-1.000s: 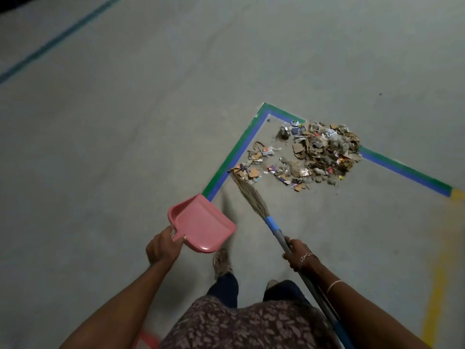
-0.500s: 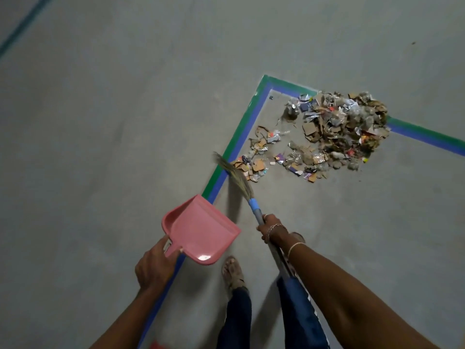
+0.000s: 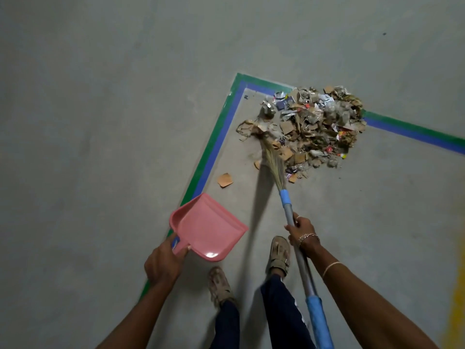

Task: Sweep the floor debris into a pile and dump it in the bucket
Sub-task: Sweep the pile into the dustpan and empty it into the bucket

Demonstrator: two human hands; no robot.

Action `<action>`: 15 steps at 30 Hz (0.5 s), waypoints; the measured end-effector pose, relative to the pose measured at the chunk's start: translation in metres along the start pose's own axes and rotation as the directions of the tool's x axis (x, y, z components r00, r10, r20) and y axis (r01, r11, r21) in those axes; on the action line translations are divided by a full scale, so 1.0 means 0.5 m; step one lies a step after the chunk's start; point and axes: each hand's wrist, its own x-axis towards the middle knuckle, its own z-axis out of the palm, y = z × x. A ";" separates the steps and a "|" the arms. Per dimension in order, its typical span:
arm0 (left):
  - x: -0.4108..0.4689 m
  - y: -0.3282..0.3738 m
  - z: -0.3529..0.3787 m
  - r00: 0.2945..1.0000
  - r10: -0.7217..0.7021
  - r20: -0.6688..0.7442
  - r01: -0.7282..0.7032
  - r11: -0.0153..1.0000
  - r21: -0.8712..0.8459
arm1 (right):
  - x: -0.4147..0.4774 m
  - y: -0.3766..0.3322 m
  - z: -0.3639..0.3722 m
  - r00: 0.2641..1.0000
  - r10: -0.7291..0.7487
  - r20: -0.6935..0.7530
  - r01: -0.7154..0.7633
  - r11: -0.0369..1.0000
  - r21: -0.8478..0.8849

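Curled round the broom [image 3: 285, 200] handle, the right hand [image 3: 300, 234] sets the bristles against the near edge of the debris pile [image 3: 317, 122], heaped inside the taped corner [image 3: 237, 81] of the floor [image 3: 100, 122]. One cardboard scrap [image 3: 225, 180] lies apart beside the tape. Left hand [image 3: 163, 265] grips the pink dustpan [image 3: 208, 227], which holds nothing. Gathering seems nearly done; next, sweep in that scrap, then lower the pan. No bucket shows.

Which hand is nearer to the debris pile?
Right. The right hand, on the broom, is below the debris pile in view; the left hand, holding the dustpan, is farther, lower left.
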 end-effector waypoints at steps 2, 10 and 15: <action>0.009 0.018 -0.008 1.000 0.029 -0.004 -0.029 0.999 0.024 | -0.019 0.028 -0.020 0.999 -0.046 0.006 0.046 0.999 -0.022; 0.009 0.023 -0.041 0.999 0.036 -0.003 -0.036 0.995 0.092 | -0.110 0.053 0.032 0.968 -0.098 0.231 0.128 0.985 -0.119; -0.005 -0.001 -0.041 0.999 0.023 0.038 -0.028 0.991 0.130 | -0.102 0.030 0.093 0.925 -0.013 0.379 0.061 0.991 -0.116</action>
